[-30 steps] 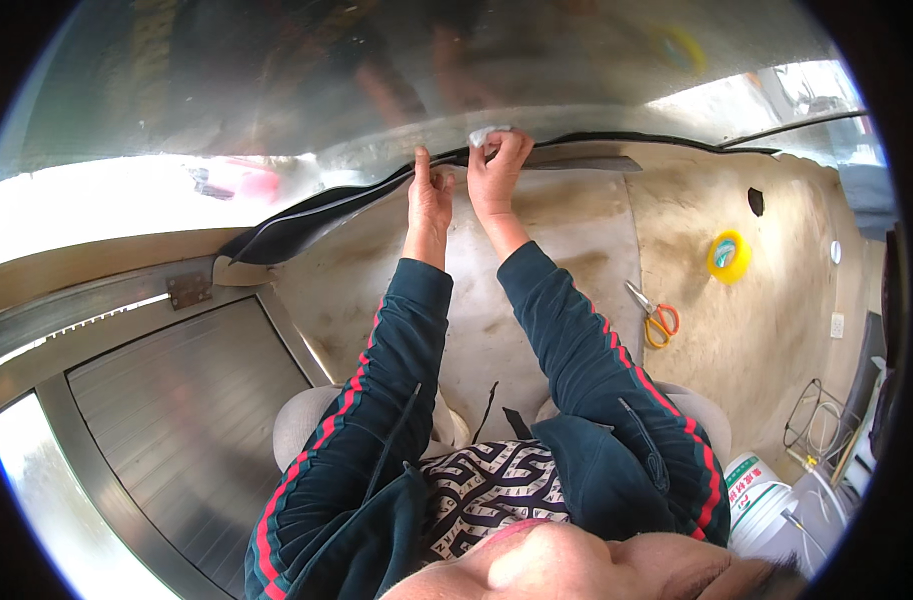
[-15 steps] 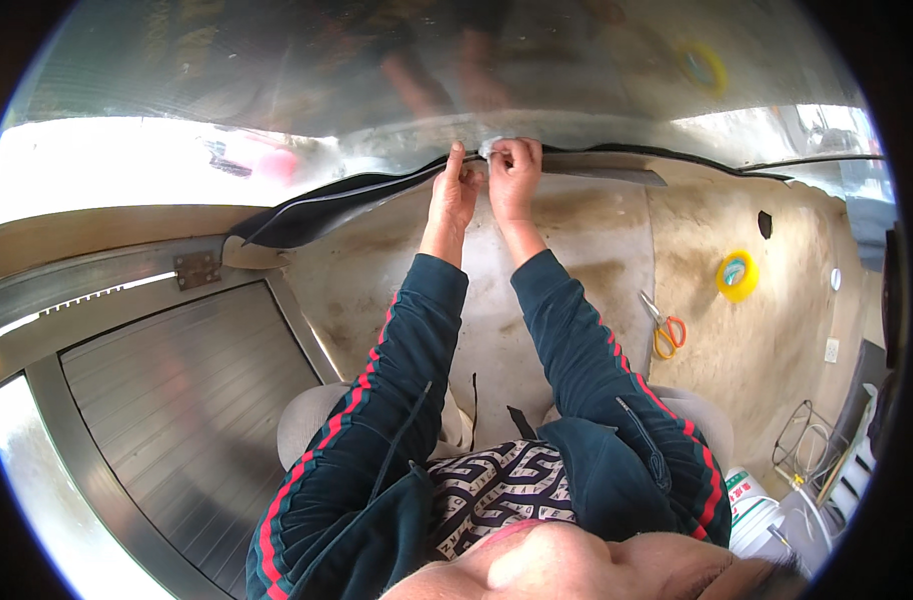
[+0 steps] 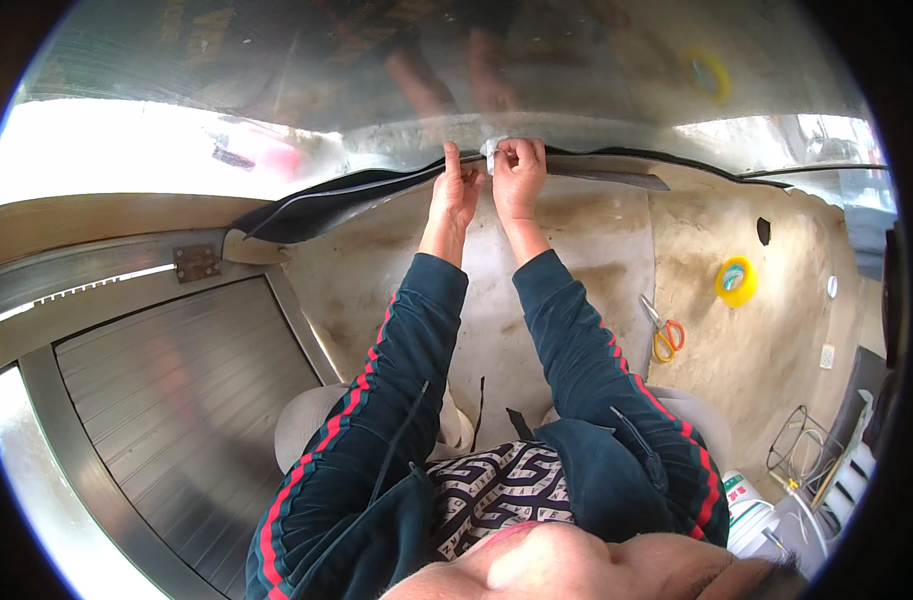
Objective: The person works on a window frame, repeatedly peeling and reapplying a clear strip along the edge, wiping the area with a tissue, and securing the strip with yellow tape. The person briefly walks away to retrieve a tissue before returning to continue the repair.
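My right hand (image 3: 519, 185) is closed on a crumpled white cloth or tissue (image 3: 493, 153), pressed at the lower edge of a glossy dark panel (image 3: 567, 90). Just beside it, my left hand (image 3: 454, 200) grips the edge of a black flexible strip (image 3: 347, 190), thumb raised and fingers curled. That strip runs along the panel's lower edge and hangs loose in a wide flap toward the left. Where it passes behind my hands it is hidden.
Scissors with orange and yellow handles (image 3: 664, 335) and a yellow tape roll (image 3: 737, 281) lie on the stained floor covering (image 3: 597, 300) to the right. A ribbed metal door panel (image 3: 187, 400) stands left. A white bucket (image 3: 747, 512) and cables (image 3: 807, 450) sit at lower right.
My right hand has shifted slightly to the right along the edge, and more of the white cloth shows. My left hand stays nearly in place, its thumb a little more upright.
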### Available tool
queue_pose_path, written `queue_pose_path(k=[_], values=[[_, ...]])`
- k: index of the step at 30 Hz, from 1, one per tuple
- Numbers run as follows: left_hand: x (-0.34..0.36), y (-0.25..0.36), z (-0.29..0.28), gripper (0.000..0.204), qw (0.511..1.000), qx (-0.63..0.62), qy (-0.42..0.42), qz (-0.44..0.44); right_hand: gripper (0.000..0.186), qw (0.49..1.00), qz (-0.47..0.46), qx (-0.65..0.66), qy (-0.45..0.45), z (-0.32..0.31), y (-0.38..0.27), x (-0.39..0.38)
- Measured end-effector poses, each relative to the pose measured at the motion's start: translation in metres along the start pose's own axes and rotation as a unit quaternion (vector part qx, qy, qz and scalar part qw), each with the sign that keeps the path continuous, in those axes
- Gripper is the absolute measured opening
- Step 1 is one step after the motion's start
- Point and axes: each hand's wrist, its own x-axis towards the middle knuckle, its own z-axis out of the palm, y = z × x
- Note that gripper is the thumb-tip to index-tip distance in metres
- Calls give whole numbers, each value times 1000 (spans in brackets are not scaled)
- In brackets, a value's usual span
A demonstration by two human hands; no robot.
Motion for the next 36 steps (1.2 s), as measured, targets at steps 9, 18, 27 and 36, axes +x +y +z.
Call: queue_pose_path(k=[9,18,27,36], values=[[-4,2,-3,55,1000,-19,-12,-13,18,997,-70,36,-2,0,-19,6],[-22,6,-22,54,975,-184,-119,-25,14,984,-172,14,-35,16,-9,-6],[0,2,-40,31,971,-236,-25,-32,15,981,-171,-2,-95,27,-2,-17],[-2,10,-28,36,965,-260,-4,-33,15,992,-111,59,-6,21,-24,-11]])
